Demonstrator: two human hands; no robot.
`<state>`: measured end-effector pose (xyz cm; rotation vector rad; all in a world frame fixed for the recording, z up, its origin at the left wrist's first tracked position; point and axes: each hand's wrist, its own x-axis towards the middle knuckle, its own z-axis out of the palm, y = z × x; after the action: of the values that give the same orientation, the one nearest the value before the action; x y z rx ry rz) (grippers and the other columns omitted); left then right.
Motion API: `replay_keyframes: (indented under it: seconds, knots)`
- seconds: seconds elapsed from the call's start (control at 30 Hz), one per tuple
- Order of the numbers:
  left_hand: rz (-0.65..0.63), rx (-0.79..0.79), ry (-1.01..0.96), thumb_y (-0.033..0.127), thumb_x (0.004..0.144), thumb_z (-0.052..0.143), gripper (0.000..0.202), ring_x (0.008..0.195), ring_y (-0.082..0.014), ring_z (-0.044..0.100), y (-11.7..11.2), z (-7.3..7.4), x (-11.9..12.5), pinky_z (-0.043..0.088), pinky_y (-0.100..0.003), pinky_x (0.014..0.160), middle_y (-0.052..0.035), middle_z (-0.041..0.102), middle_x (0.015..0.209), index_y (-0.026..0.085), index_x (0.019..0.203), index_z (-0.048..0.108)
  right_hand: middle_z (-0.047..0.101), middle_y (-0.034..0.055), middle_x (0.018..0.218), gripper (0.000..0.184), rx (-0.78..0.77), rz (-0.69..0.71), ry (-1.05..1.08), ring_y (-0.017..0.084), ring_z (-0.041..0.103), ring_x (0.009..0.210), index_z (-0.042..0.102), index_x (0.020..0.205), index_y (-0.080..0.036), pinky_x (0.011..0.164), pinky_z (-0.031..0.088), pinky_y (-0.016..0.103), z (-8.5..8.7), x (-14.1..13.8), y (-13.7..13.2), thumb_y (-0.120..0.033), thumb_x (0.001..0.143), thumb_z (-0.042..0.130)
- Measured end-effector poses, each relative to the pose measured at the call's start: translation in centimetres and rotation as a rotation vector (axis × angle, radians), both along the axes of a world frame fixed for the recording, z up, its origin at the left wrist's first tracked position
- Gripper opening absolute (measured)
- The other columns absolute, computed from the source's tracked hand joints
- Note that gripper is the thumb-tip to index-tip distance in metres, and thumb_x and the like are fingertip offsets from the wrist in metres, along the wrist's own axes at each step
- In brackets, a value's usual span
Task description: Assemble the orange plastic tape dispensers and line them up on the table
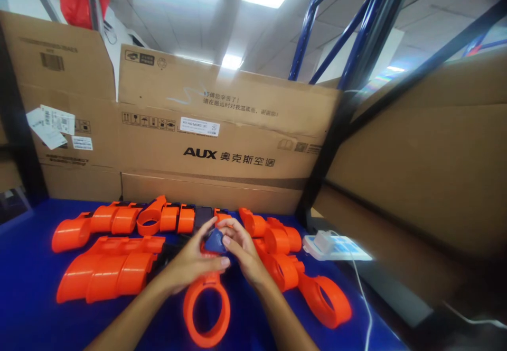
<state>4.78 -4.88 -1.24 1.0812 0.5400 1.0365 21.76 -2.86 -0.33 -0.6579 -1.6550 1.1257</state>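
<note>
My left hand (190,264) and my right hand (241,250) meet over the blue table (27,298), fingers closed together around a small dark blue piece (216,241). That piece sits at the top of an orange plastic part ending in a ring (206,311), which points toward me. My left thumb lies across the part's neck. My right fingers pinch the blue piece from the right side.
Several orange plastic parts lie on the table: a stack (106,271) at the left, a row (130,219) at the back, more (301,277) at the right. A white charger with its cable (330,245) sits at the right. Cardboard boxes (206,145) wall the back.
</note>
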Motion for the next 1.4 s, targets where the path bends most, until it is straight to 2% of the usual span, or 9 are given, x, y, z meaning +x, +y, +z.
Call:
replay_keyframes:
  seconds: [0.13,0.27,0.47,0.57,0.67,0.8,0.97,1.23,1.4]
  knots:
    - [0.032,-0.022,-0.007,0.044,0.079,0.075,0.066,0.078,-0.0283,0.074,1.0,-0.1,-0.1,0.061,-0.042,0.068,-0.0171,0.069,0.118,0.023,0.137,0.053,0.058,0.0035,0.091,0.037,0.095,-0.114,-0.016,0.018,0.057,0.081,0.050,0.103,-0.023,0.072,0.048,0.029,-0.2,-0.3,0.1,-0.053,0.085,0.063]
    - [0.064,-0.027,0.023,0.045,0.077,0.076,0.064,0.069,-0.0256,0.074,1.8,-0.5,0.2,0.059,-0.035,0.059,-0.0141,0.074,0.103,0.019,0.132,0.057,0.052,-0.0001,0.086,0.034,0.128,-0.146,-0.009,0.015,0.053,0.075,0.043,0.092,-0.024,0.068,0.047,0.026,-0.5,-0.7,0.0,-0.051,0.085,0.063]
    - [0.146,-0.066,0.039,0.051,0.076,0.072,0.060,0.060,-0.0245,0.071,2.4,-0.9,0.0,0.055,-0.033,0.056,-0.0136,0.077,0.087,0.012,0.121,0.064,0.056,-0.0025,0.073,0.026,0.086,-0.241,-0.123,0.013,0.054,0.062,0.045,0.096,-0.024,0.056,0.045,0.023,-0.1,0.1,0.3,-0.047,0.091,0.056]
    - [0.239,-0.074,0.046,0.054,0.078,0.067,0.059,0.062,-0.0241,0.070,2.4,-0.3,-0.4,0.051,-0.030,0.056,-0.0147,0.077,0.079,0.008,0.114,0.067,0.048,-0.0074,0.051,0.021,0.016,-0.353,-0.324,0.011,0.047,0.043,0.048,0.089,-0.023,0.042,0.033,0.020,0.0,1.8,0.3,-0.043,0.094,0.049]
    - [0.295,-0.096,0.019,0.054,0.078,0.064,0.059,0.062,-0.0225,0.069,2.1,0.6,-0.6,0.048,-0.028,0.058,-0.0144,0.078,0.075,0.006,0.111,0.069,0.047,-0.0098,0.040,0.011,-0.131,-0.252,-0.692,0.011,0.043,0.032,0.052,0.089,-0.023,0.035,0.027,0.019,-0.2,3.4,-0.5,-0.032,0.088,0.058]
    - [0.277,-0.121,-0.014,0.055,0.077,0.063,0.061,0.064,-0.0242,0.070,1.7,1.0,-0.5,0.045,-0.028,0.054,-0.0147,0.078,0.081,0.007,0.114,0.068,0.053,-0.0110,0.037,0.025,-0.283,-0.155,-0.921,0.012,0.043,0.026,0.054,0.098,-0.025,0.033,0.030,0.018,-0.7,4.0,-1.6,-0.020,0.076,0.065]
    - [0.243,-0.129,-0.052,0.055,0.077,0.065,0.060,0.070,-0.0263,0.072,1.9,0.8,-0.6,0.046,-0.028,0.053,-0.0155,0.079,0.091,0.008,0.114,0.068,0.053,-0.0125,0.039,0.041,-0.256,-0.131,-0.874,0.011,0.046,0.026,0.054,0.102,-0.025,0.032,0.030,0.017,-1.6,3.3,-1.9,-0.007,0.066,0.061]
    - [0.282,-0.123,-0.043,0.052,0.078,0.066,0.058,0.079,-0.0282,0.073,2.1,0.6,-0.7,0.046,-0.027,0.051,-0.0159,0.078,0.090,0.008,0.116,0.066,0.055,-0.0104,0.045,0.034,-0.021,-0.209,-0.735,0.010,0.049,0.032,0.056,0.093,-0.024,0.035,0.026,0.017,-1.7,2.8,-1.2,-0.001,0.068,0.055]
    - [0.276,-0.119,-0.138,0.046,0.078,0.069,0.048,0.088,-0.0287,0.073,1.5,0.9,-0.1,0.055,-0.032,0.071,-0.0137,0.078,0.093,0.009,0.107,0.070,0.056,-0.0102,0.048,0.023,-0.010,-0.284,-0.640,0.010,0.051,0.037,0.049,0.098,-0.024,0.038,0.029,0.017,-0.6,3.1,-0.2,-0.010,0.081,0.053]
